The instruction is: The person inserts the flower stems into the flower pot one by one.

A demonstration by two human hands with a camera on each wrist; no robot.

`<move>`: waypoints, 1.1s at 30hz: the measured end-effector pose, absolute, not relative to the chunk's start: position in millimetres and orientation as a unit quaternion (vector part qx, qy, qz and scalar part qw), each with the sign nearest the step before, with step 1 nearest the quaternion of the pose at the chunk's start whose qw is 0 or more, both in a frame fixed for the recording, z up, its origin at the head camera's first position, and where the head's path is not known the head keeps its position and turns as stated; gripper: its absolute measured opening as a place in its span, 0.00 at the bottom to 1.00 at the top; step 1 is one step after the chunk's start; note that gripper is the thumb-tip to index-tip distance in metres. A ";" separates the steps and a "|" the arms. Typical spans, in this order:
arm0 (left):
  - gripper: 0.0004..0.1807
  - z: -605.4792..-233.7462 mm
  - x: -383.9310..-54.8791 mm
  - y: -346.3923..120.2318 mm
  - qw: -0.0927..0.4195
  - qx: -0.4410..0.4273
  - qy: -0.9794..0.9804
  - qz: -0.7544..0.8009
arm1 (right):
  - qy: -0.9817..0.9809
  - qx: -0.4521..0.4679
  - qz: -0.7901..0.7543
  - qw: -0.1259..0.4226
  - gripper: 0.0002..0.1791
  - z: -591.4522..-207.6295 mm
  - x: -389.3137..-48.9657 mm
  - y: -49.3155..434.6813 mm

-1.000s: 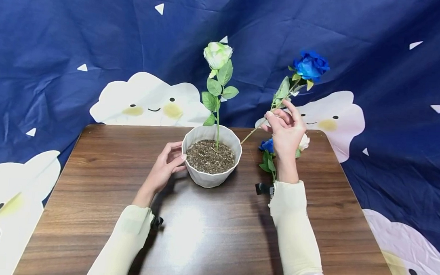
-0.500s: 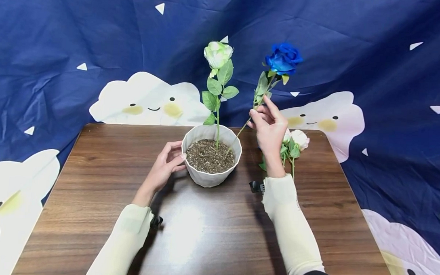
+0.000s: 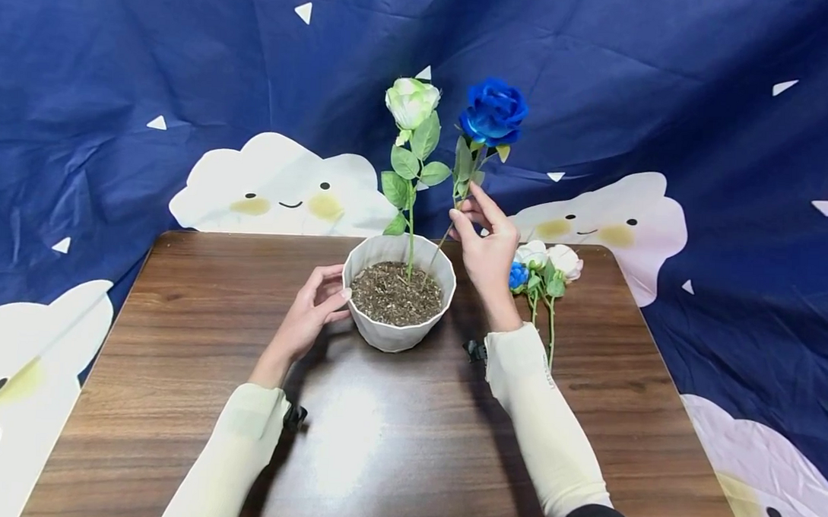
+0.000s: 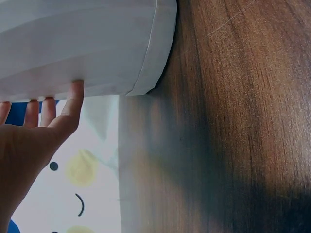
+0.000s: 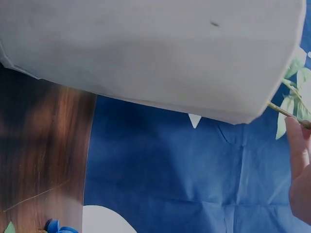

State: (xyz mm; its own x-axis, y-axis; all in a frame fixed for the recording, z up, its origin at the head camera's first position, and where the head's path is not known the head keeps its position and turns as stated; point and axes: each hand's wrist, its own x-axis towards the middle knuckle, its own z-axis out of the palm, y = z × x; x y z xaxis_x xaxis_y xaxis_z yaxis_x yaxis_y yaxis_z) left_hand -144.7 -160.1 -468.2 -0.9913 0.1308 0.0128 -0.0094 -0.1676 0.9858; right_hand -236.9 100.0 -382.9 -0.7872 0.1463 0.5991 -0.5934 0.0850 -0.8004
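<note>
A: What is the right hand [image 3: 486,249] doing?
B: It pinches the thin stem [image 3: 443,243] of the big blue rose [image 3: 494,113], with the thumb and fingers just below the leaves.

A: Where is the blue rose?
B: Its bloom is high up, over the right side of the white pot [image 3: 394,336]. The stem leans, with its low end inside the pot, down by the dirt [image 3: 388,299]. I can't tell if the tip pokes in.

A: And the left hand [image 3: 309,312]?
B: It is spread on the left side of the pot. The thumb touches the outside wall near the front, and the other fingers reach around toward the back.

A: What else is in the pot?
B: A pale green and white rose [image 3: 412,104] stands up straight in the dirt, with green leaves along its stem. The blue bloom is just to its right.

A: Are there more flowers?
B: Yes! Two white flowers [image 3: 564,262] and a blue flower [image 3: 518,275] lie on the brown table [image 3: 214,305], to the right of the pot. Behind it all hangs a dark blue cloth [image 3: 154,44] with smiling clouds [image 3: 286,182].
</note>
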 end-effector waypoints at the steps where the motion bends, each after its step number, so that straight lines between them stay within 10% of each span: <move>1: 0.27 -468.0 -144.7 -159.9 0.046 0.047 0.644 0.763 | -0.685 0.168 0.648 0.287 0.24 -383.7 -236.5 98.9; 33: 0.28 -468.1 -143.5 -159.0 0.049 0.043 0.640 0.765 | -0.732 0.263 0.542 0.319 0.19 -377.5 -211.0 82.8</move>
